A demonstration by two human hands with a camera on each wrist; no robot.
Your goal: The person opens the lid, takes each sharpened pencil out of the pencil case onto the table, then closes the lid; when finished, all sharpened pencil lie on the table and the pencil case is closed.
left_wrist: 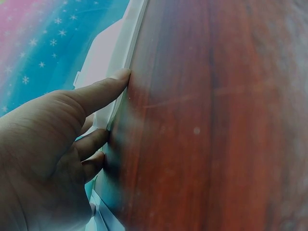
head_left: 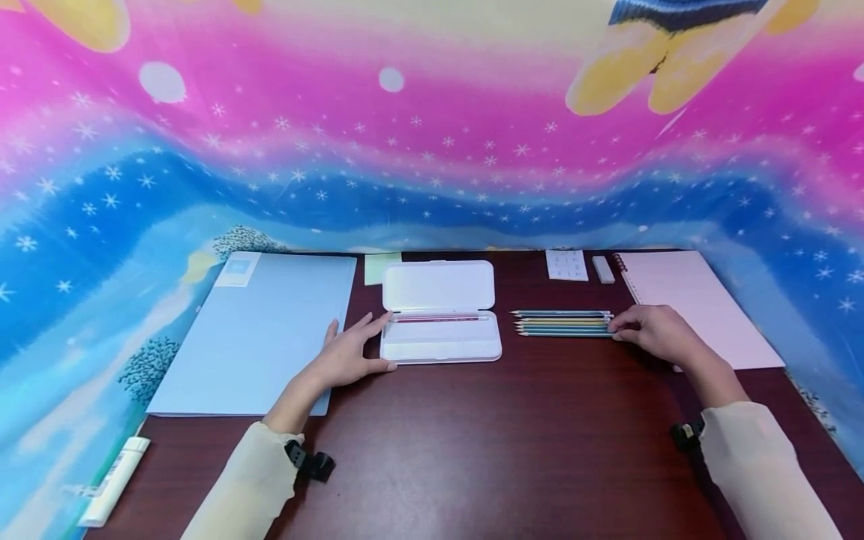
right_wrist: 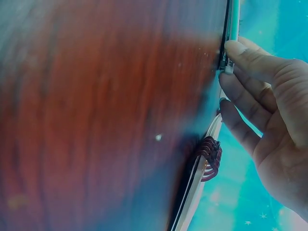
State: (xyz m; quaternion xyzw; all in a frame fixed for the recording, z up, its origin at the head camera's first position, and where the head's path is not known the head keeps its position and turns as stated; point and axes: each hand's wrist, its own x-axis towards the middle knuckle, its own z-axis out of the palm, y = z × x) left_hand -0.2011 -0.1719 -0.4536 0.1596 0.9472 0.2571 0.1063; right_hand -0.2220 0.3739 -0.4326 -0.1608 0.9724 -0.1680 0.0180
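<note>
A white pencil case [head_left: 442,349] lies with its lid up at the middle of the table. A reddish pencil [head_left: 439,319] lies along the back of its tray. My left hand [head_left: 344,356] touches the case's left end, fingers spread, the thumb [left_wrist: 103,91] on its front edge. To the right of the case, several pencils [head_left: 560,322], mostly green-blue and one yellowish, lie side by side with their tips to the left. At their right ends my right hand [head_left: 655,330] pinches a green pencil [right_wrist: 234,24] near its eraser end between thumb and fingers.
A light blue folder [head_left: 250,337] lies on the left, a pink spiral notebook [head_left: 702,307] on the right. Along the back are green sticky notes [head_left: 378,266], a small printed sheet [head_left: 567,265] and a white eraser [head_left: 603,270]. A white tube [head_left: 116,480] lies at the near left edge.
</note>
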